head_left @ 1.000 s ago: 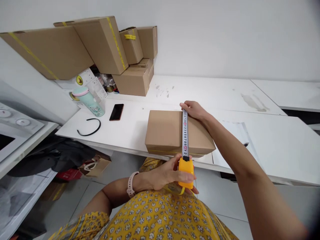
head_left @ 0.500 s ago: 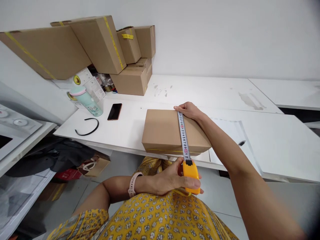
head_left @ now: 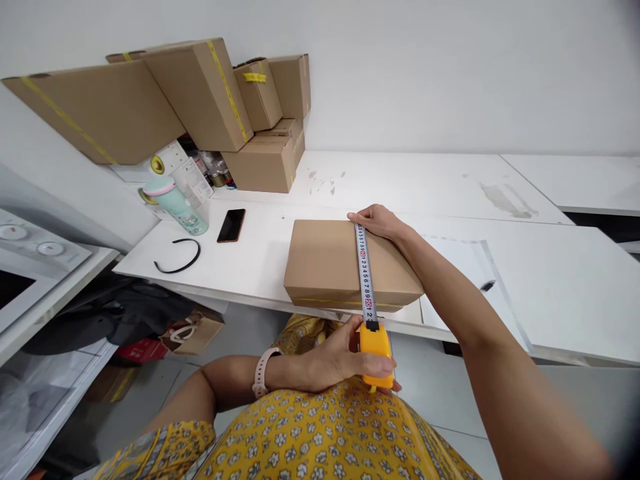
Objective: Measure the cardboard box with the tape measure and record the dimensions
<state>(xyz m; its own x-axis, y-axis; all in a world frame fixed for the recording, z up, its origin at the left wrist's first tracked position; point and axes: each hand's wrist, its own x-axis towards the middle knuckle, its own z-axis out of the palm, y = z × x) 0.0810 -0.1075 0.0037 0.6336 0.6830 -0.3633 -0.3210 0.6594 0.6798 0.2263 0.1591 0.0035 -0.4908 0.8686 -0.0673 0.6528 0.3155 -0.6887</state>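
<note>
A flat brown cardboard box [head_left: 325, 263] lies at the near edge of the white table [head_left: 250, 267]. A white tape blade [head_left: 364, 270] runs across its top from far edge to near edge. My right hand [head_left: 376, 221] pins the blade's end at the box's far edge, fingers curled over it. My left hand [head_left: 340, 360], with a watch on the wrist, grips the yellow tape measure case [head_left: 374, 347] just below the box's near edge, above my yellow patterned lap.
Stacked cardboard boxes [head_left: 200, 100] lean at the back left. A mint bottle [head_left: 175, 203], a black phone [head_left: 231, 225] and a black curved band [head_left: 177, 257] lie left of the box. White paper sheets [head_left: 470, 267] lie to its right. Bags [head_left: 190, 330] sit on the floor.
The yellow case shifted slightly left and up toward the box edge since half a second ago; the blade now lies straighter. My right hand stayed at the far edge.
</note>
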